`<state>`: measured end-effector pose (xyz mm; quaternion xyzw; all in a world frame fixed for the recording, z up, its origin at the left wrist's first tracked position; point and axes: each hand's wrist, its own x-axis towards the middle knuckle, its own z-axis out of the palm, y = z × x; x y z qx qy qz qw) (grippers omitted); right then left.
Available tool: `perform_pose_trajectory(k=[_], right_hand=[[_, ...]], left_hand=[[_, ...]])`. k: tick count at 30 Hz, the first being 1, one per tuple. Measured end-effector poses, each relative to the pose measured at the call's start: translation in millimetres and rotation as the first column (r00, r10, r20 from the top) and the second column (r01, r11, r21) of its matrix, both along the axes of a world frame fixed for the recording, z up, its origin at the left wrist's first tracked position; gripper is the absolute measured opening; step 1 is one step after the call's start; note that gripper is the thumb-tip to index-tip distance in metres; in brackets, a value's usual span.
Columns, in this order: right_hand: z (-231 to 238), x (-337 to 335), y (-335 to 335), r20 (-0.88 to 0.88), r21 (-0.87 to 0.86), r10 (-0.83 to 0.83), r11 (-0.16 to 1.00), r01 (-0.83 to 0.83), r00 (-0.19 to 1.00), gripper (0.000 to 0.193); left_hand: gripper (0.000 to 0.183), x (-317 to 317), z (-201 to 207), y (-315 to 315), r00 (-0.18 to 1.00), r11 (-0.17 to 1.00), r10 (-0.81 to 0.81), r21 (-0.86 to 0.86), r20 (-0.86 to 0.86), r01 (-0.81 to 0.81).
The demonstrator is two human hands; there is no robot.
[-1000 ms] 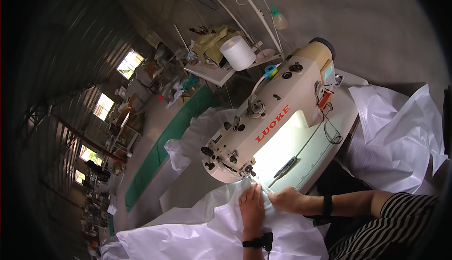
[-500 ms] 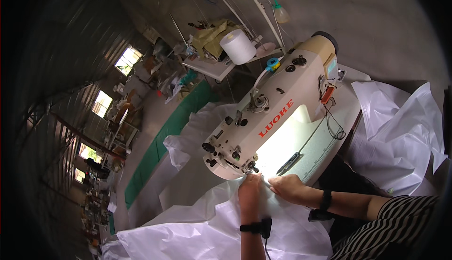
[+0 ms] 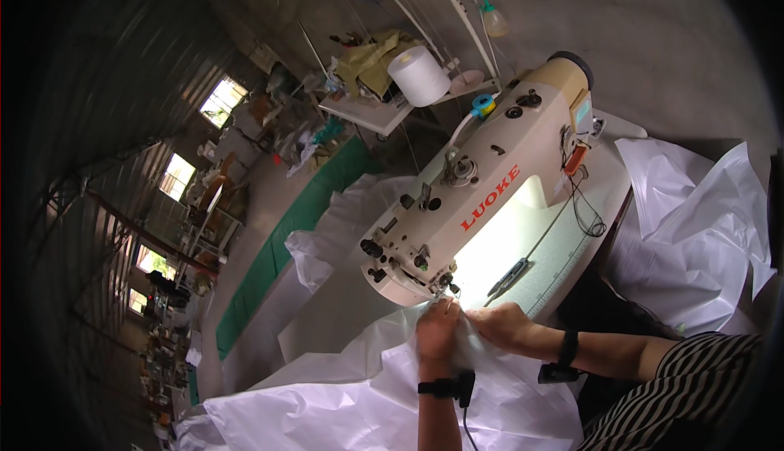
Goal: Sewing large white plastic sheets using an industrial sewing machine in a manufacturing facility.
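A large sheet of thin white fabric [image 3: 327,402] spreads over the near side of the sewing machine [image 3: 482,181] and hangs toward me. My left hand [image 3: 438,328] is closed on the fabric's edge just in front of the needle area, its fingertips beside the presser foot [image 3: 446,284]. Close on its right, my right hand [image 3: 502,326] pinches the same edge with thumb and fingers together. The machine's lamp lights the bed brightly behind both hands. Exactly how the edge is folded between my fingers is hidden.
Thread snips [image 3: 508,278] on a cord lie on the machine bed beyond my right hand. A white thread cone [image 3: 418,76] stands behind the machine. More white fabric [image 3: 694,214] is heaped at the right. A green strip [image 3: 286,247] runs along the left, on the floor.
The view has shifted slightly, so the machine sits a little farther right and higher. Both hands stay at the fabric edge near the needle; the left hand's fingers look more curled.
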<state>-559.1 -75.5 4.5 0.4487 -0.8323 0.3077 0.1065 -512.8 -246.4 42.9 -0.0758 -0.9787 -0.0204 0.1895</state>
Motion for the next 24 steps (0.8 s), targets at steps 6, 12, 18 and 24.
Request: perform_pose_trajectory(k=[6, 12, 18, 24], right_hand=[[2.7, 12.1, -5.2, -0.074, 0.219, 0.051, 0.975, -0.034, 0.996, 0.031], [1.4, 9.9, -0.5, -0.151, 0.247, 0.056, 0.969, -0.018, 0.987, 0.039], [1.4, 7.3, -4.2, -0.243, 0.28, 0.082, 0.96, -0.011, 0.966, 0.038], [-12.6, 1.8, -23.1, -0.226, 0.219, 0.092, 0.975, -0.042, 0.97, 0.032]], left_hand=[[0.022, 23.7, -0.5, 11.1, 0.989, 0.989, 0.147, 0.002, -0.014, -0.147], [0.027, 23.7, 3.0, 20.4, 0.988, 0.985, 0.155, 0.077, -0.013, -0.153], [0.024, 19.8, -2.0, 9.0, 0.995, 0.994, 0.095, 0.06, -0.036, -0.093], [0.023, 27.2, 14.2, 20.0, 0.97, 0.973, 0.224, 0.033, 0.099, -0.228]])
